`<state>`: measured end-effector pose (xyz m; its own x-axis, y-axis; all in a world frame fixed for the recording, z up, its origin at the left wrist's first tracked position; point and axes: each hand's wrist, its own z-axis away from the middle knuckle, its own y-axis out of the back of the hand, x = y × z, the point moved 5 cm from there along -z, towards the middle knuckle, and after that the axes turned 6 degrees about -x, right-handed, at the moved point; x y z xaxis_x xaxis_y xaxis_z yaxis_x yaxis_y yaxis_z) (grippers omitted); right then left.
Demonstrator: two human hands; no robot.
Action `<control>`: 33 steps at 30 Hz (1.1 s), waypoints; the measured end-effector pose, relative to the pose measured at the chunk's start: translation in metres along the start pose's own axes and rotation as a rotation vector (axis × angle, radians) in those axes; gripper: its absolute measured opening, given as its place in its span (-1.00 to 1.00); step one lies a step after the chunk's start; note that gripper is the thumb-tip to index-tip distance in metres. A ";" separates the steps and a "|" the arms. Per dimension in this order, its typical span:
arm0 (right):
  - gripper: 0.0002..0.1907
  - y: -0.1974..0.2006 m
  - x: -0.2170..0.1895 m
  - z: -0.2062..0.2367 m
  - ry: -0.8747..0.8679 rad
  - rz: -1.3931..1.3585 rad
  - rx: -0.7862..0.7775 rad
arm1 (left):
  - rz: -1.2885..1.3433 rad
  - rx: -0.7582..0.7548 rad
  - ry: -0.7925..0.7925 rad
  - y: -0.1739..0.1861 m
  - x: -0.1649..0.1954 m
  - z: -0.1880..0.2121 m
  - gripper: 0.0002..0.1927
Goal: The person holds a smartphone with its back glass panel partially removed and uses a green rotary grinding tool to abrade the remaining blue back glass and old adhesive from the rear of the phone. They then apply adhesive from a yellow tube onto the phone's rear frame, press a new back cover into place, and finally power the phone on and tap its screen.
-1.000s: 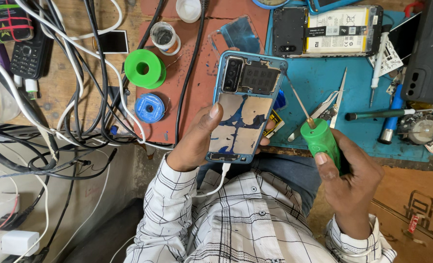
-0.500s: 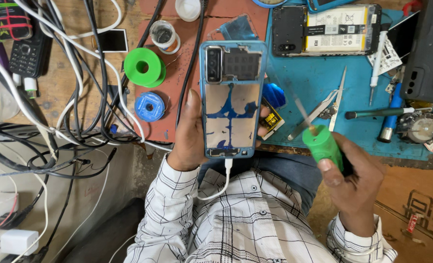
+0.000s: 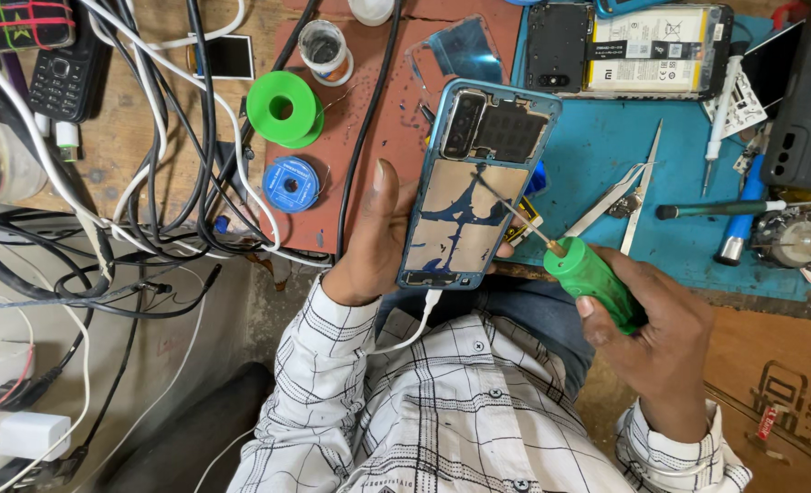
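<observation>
My left hand (image 3: 369, 239) holds an opened blue-framed phone (image 3: 474, 183) with its back cover off, the camera block toward the bench. A white cable (image 3: 414, 324) is plugged into its lower end. My right hand (image 3: 661, 342) grips a green-handled screwdriver (image 3: 597, 278). Its thin shaft reaches up and left, with the tip resting on the phone's inner plate just below the camera block.
A blue mat (image 3: 606, 155) carries tweezers (image 3: 620, 196), a blue-handled tool (image 3: 743, 219) and a second opened phone with its battery showing (image 3: 629, 50). A red mat (image 3: 396, 128) holds green (image 3: 284, 108) and blue (image 3: 290, 183) wire spools. Tangled cables (image 3: 150, 183) and a keypad phone (image 3: 68, 68) lie left.
The phone has tilted slightly to the right in my left hand. My right hand brought the screwdriver leftward until its tip met the phone's inside.
</observation>
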<state>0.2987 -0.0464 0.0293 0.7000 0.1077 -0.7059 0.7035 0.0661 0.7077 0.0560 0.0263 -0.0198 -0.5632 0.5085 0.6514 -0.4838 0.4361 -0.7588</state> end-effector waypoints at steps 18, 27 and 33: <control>-0.55 0.001 -0.008 -0.003 -0.023 0.018 -0.022 | 0.005 0.081 0.020 -0.002 0.003 0.000 0.06; -0.50 0.005 -0.019 -0.017 0.125 0.104 -0.172 | 0.323 0.090 -0.189 0.000 0.014 -0.006 0.15; -0.55 0.005 -0.012 -0.014 -0.075 0.062 -0.128 | 0.368 0.066 -0.257 0.001 0.016 -0.006 0.17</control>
<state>0.2916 -0.0332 0.0416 0.7522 0.0414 -0.6576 0.6405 0.1885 0.7445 0.0506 0.0390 -0.0103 -0.8497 0.4166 0.3232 -0.2569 0.2081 -0.9438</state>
